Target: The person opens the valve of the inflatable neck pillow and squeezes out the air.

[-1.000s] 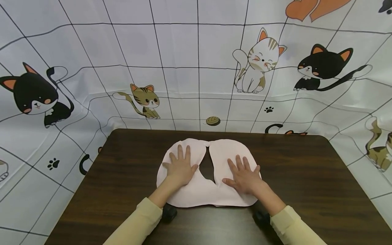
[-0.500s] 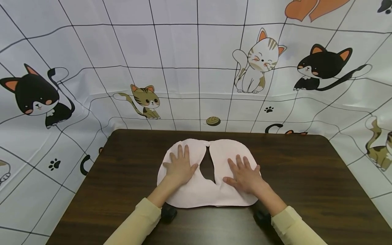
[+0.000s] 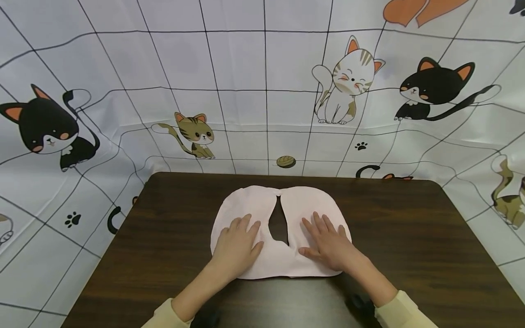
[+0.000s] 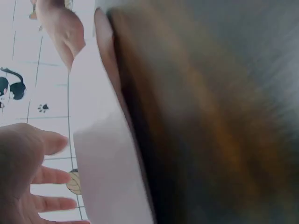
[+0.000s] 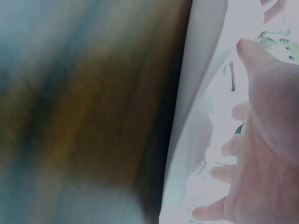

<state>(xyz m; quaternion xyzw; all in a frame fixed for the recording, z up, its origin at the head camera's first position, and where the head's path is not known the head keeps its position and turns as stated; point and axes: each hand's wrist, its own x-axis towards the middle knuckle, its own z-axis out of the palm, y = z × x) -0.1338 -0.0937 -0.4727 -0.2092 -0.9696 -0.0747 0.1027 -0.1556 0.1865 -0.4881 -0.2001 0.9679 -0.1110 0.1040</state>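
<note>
A pale pink, soft pad with two rounded lobes lies flat near the middle of the table, its lobes meeting at the far side around a narrow opening. Over the left lobe is my left hand, palm down with fingers loosely extended. My right hand is spread over the right lobe, thumb toward the opening. In the left wrist view the left fingers show beside the pad's raised edge. The right wrist view shows the right fingers extended too, near the pad's pale edge. Neither hand grips anything.
The dark wooden table extends to both sides of the pad. Behind and around it hangs a white curtain with grid lines and cartoon cats. A dark wrist device sits under the right wrist.
My left hand has drawn back toward the near edge of the pad, its fingers now less spread. The right hand has shifted slightly nearer and turned a little. The pad stays in place.
</note>
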